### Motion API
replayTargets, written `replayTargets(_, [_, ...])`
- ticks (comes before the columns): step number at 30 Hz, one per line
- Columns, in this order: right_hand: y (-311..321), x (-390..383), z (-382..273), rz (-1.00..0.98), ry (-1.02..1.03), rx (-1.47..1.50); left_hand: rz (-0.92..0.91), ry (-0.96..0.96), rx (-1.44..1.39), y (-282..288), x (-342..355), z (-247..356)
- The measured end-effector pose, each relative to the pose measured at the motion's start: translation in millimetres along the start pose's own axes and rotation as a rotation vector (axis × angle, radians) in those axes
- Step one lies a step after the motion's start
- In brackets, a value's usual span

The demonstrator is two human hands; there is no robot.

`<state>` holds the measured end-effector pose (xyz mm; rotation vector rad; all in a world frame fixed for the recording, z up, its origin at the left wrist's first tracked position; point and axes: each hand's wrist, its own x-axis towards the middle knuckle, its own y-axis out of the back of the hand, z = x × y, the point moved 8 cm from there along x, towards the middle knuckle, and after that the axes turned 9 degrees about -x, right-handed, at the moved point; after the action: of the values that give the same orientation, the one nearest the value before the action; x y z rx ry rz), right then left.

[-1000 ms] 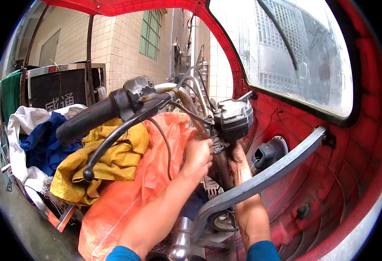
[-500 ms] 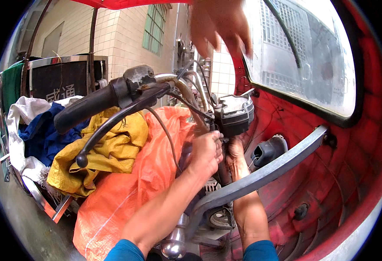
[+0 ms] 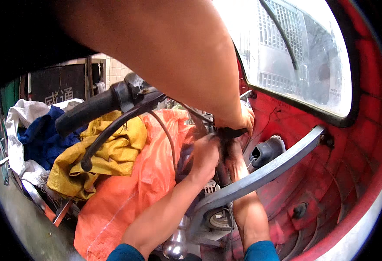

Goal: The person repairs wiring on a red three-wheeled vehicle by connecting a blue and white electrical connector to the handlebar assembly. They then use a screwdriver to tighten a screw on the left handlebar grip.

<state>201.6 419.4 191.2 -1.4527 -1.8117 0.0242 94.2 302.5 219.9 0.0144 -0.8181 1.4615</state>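
My left hand (image 3: 205,157) reaches up from the lower edge and is closed around a dark cable bundle (image 3: 185,160) below the handlebar of a red three-wheeled vehicle. My right hand (image 3: 234,153) is close beside it, under the handlebar middle, with its fingers hidden. Another person's bare arm (image 3: 178,56) comes down from the top, and its hand (image 3: 239,122) grips a dark part just above my two hands. The black handlebar grip (image 3: 86,113) and its curved brake lever (image 3: 108,140) stick out to the left.
A grey metal bar (image 3: 265,172) crosses diagonally over my right forearm. An orange sack (image 3: 143,182), yellow cloth (image 3: 112,150), blue cloth (image 3: 40,139) and white cloth (image 3: 19,114) are piled at the left. The red cabin wall (image 3: 339,174), a black housing (image 3: 267,150) and the windscreen (image 3: 295,52) are at the right.
The other person's arm has come down from the top and now covers the handlebar middle, its hand just above mine. My hands stay in the same spot.
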Motion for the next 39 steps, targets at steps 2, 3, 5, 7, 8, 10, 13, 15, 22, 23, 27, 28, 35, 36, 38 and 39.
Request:
replayTargets(2, [13.9,5.9,12.4,0.003,-0.023,-0.003,-0.007,-0.189,0.346,3.2,4.1,4.7])
replayTargets(3, [-29.2,-13.1,3.8,-0.128,-0.107,0.179,0.004,-0.304,0.521,12.5,8.9,10.4])
replayTargets(5, [-38.4,-15.8,8.8,-0.109,-0.187,0.206,0.023,-0.395,0.783,10.1,7.1,19.8])
replayTargets(7, [-24.8,-14.0,7.2,0.083,-0.150,0.073,0.050,-0.345,0.965,2.2,1.7,25.9])
replayTargets(8, [-22.2,-11.9,8.5,0.073,-0.143,0.058,0.071,-0.347,0.959,2.0,1.7,28.0])
replayTargets(10, [-10.4,-12.3,4.7,0.068,-0.121,0.015,0.097,-0.346,0.931,-2.8,0.9,28.0])
replayTargets(13, [-7.9,-13.7,-4.5,0.161,0.043,-0.173,0.152,-0.483,0.907,-2.7,8.5,43.0])
replayTargets(15, [-14.3,-13.4,-4.0,0.134,0.012,-0.148,0.182,-0.491,0.877,-1.4,12.8,45.9])
replayTargets(22, [-27.5,-2.7,3.8,-0.053,-0.022,0.038,0.224,-0.581,0.823,4.2,4.1,44.4])
replayTargets(23, [-37.9,-11.8,-3.3,-0.053,-0.030,0.106,0.233,-0.597,0.846,4.7,4.7,47.8])
replayTargets(27, [-11.4,-11.5,-5.7,0.073,0.064,-0.114,0.287,-0.679,0.830,7.1,-5.8,38.0])
replayTargets(28, [-8.9,-9.8,-5.3,0.103,0.115,-0.092,0.307,-0.708,0.823,8.1,-11.1,36.5])
replayTargets(35, [-2.6,-6.2,-3.9,0.104,0.115,-0.147,0.156,-0.846,1.166,-10.3,-18.9,50.9])
replayTargets(36, [3.7,-1.1,3.4,0.100,0.082,-0.171,0.112,-0.829,1.228,-14.1,-15.8,48.7])
replayTargets(38, [10.8,13.7,21.8,0.079,0.019,-0.201,0.071,-0.740,1.354,-16.4,-10.6,48.1])
replayTargets(39, [8.8,10.7,17.1,0.112,0.058,-0.218,0.068,-0.703,1.391,-14.0,-9.0,48.5])
